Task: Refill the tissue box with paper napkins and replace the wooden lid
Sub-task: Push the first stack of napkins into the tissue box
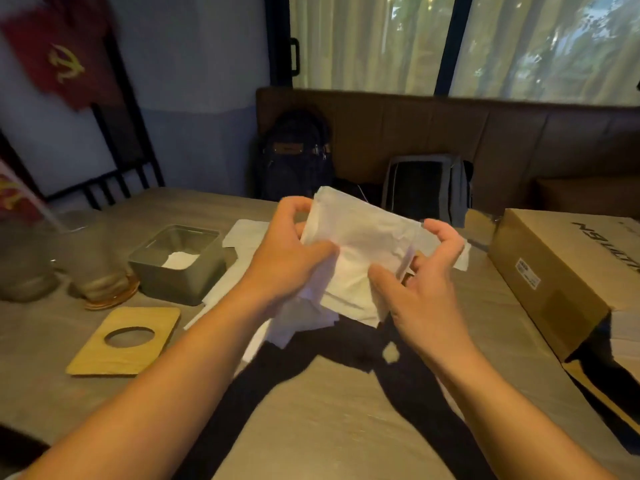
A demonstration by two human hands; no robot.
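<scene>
Holding: a stack of white paper napkins (363,237) is gripped by both hands and kept lifted above the table (311,427).
Left hand (287,251): fingers are curled round the stack's left edge, and the thumb is pressed on its near face.
Right hand (419,271): the stack's right edge is pinched between the thumb and curled fingers.
Tissue box (173,282): a grey metal tin with its top open is set on the table, left of the hands. A small white napkin is seen in its bottom.
Wooden lid (152,323): laid flat on the table, off the tin, just in front of it on the camera side. A round hole is cut in its middle.
Loose napkins (246,233): spread flat on the table beside the tin's right side, partly hidden under the hands.
Surface: a grey-brown tabletop with streaked grain, with dark arm shadows cast across it.
Glass jars (93,261): two are stood left of the tin and are blurred. The nearer one is set on a round coaster (114,296).
Cardboard box (540,258): laid on the table's right side, with black lettering on top and its near end open.
Bench (485,133): brown and padded, set behind the table. A dark backpack (296,157) and a grey bag (426,185) are propped on it.
Windows: dark frames are covered by pale curtains (363,39), and foliage is seen through them.
Wall: a red flag (65,60) with a yellow emblem is hung at upper left.
</scene>
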